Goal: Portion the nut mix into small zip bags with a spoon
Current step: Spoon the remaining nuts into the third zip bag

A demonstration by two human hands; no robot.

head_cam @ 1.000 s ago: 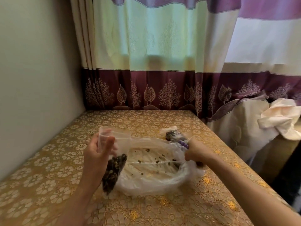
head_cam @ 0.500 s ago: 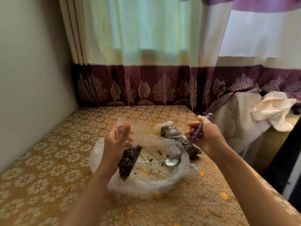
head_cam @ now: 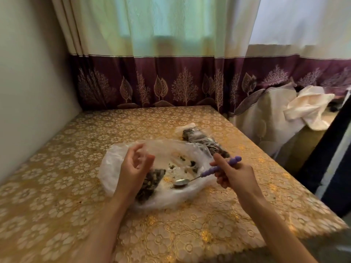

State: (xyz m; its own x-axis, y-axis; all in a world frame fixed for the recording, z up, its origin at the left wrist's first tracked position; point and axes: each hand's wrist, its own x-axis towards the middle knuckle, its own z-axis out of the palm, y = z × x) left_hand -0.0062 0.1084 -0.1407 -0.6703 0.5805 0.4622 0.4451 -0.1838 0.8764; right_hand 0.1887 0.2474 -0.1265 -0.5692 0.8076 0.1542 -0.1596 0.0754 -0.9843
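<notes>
Head view: left hand (head_cam: 135, 168) pinched a small zip bag (head_cam: 152, 179) of nut mix; right hand (head_cam: 234, 174) gripped the purple-handled spoon (head_cam: 205, 172) over the big bag (head_cam: 171, 198).

The left hand (head_cam: 135, 168) hid the small zip bag's (head_cam: 152, 179) upper part; its grip was unreadable. At one o'clock, filled bags (head_cam: 201, 138) blurred together, uncountable.

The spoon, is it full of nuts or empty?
Empty. The spoon, held by the right hand, shows a bare shiny bowl low over the big plastic bag, with no nuts in it.
</notes>
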